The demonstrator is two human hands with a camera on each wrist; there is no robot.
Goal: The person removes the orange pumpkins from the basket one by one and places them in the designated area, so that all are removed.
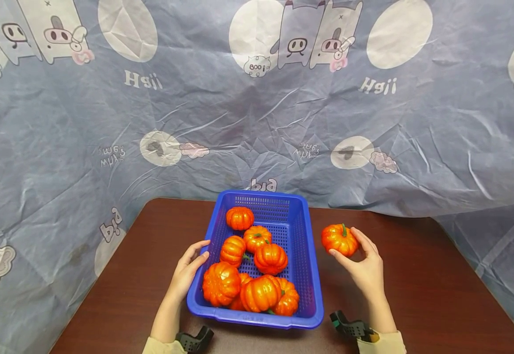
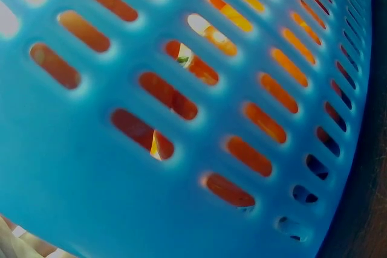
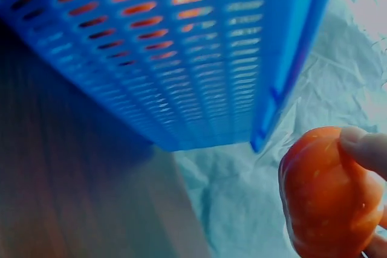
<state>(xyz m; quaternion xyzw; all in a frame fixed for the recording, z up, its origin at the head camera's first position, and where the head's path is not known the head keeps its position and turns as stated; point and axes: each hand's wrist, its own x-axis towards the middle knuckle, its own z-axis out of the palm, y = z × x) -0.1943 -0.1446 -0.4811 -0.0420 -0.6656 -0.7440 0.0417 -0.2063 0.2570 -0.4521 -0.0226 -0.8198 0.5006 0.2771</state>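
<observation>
A blue plastic basket [image 1: 314,295] stands on the table, with several small orange pumpkins [image 1: 271,259] inside, most of them towards its near end. My left hand [image 1: 186,273] grips the basket's left rim, thumb and fingers at the edge. The left wrist view is filled by the slotted basket wall [image 2: 72,149], with orange showing through the slots. To the right of the basket, my right hand [image 1: 366,269] holds one pumpkin [image 1: 337,241] between thumb and fingers, its green stem pointing up. In the right wrist view this pumpkin [image 3: 329,191] is beside the basket's outer wall.
The dark brown table [image 1: 420,280] extends to both sides of the basket. Behind it hangs a wrinkled grey-blue cloth [image 1: 248,128] with cartoon prints, reaching down to the table's back edge. A black wrist mount [image 1: 350,327] sits at the right wrist, another [image 1: 195,340] at the left.
</observation>
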